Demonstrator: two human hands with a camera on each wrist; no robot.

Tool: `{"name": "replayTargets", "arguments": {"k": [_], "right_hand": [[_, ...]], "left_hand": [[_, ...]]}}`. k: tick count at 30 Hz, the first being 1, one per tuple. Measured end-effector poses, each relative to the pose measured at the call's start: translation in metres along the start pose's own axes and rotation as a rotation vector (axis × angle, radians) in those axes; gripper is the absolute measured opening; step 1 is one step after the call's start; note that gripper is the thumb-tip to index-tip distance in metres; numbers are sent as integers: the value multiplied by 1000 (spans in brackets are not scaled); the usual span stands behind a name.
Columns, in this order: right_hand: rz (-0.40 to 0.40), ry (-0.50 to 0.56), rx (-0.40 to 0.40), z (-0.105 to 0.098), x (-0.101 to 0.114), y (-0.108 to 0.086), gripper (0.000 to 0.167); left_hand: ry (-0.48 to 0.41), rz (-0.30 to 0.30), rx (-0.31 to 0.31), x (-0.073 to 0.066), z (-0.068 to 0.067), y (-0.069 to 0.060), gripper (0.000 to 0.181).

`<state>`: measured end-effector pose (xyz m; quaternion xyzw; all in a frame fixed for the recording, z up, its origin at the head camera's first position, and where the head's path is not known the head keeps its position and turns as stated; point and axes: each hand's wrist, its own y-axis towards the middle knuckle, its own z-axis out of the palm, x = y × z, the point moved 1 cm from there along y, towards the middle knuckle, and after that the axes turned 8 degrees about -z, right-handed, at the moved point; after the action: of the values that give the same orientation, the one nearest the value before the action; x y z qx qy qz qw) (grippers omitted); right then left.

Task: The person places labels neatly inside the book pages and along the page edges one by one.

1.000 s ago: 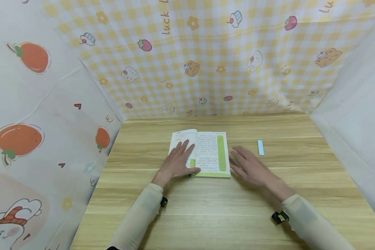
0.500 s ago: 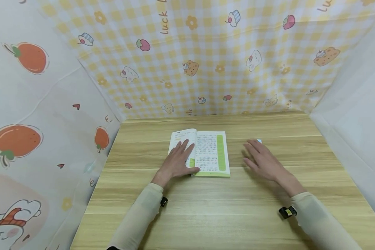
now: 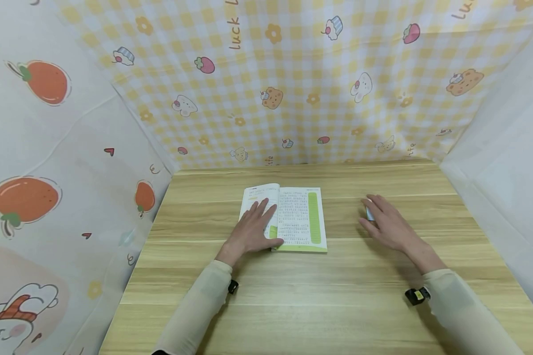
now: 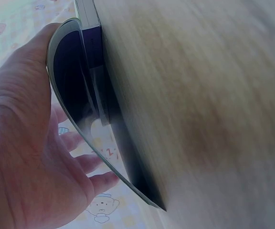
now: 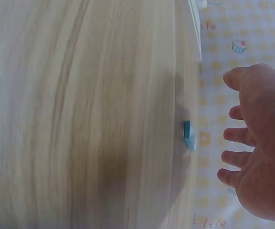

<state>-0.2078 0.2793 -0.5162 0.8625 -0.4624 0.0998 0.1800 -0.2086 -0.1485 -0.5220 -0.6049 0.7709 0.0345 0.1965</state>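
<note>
An open book (image 3: 295,212) with printed text and a green band lies on the table. My left hand (image 3: 251,230) rests on its left page with the fingers spread. From the left wrist view, that side of the book curves up off the table under the palm, showing a dark underside (image 4: 73,71). Over to the right, my right hand (image 3: 391,227) hovers above a small light-blue rectangular piece (image 3: 370,215), covering part of it. In the right wrist view a gap separates the loosely extended fingers from the blue piece (image 5: 189,136); its exact kind is unclear.
The wooden table (image 3: 320,305) meets a yellow checked cloth (image 3: 311,79) at the back. White sheets hang on both sides, the left one (image 3: 84,148) with printed fruit. A small black camera (image 3: 417,296) is strapped to the right wrist.
My right hand has moved right from beside the book's right edge to over the light-blue piece, which was fully visible at first. My left hand has stayed put on the page.
</note>
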Motion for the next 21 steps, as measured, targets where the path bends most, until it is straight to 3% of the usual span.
{"name": "replayTargets", "arguments": {"k": [10, 21], "right_hand": [[17, -12, -20, -4, -19, 0, 65], [91, 4, 59, -6, -38, 2, 70]], "left_hand": [[-10, 4, -2, -1, -1, 0, 114], [-8, 4, -3, 0, -1, 0, 114]]}}
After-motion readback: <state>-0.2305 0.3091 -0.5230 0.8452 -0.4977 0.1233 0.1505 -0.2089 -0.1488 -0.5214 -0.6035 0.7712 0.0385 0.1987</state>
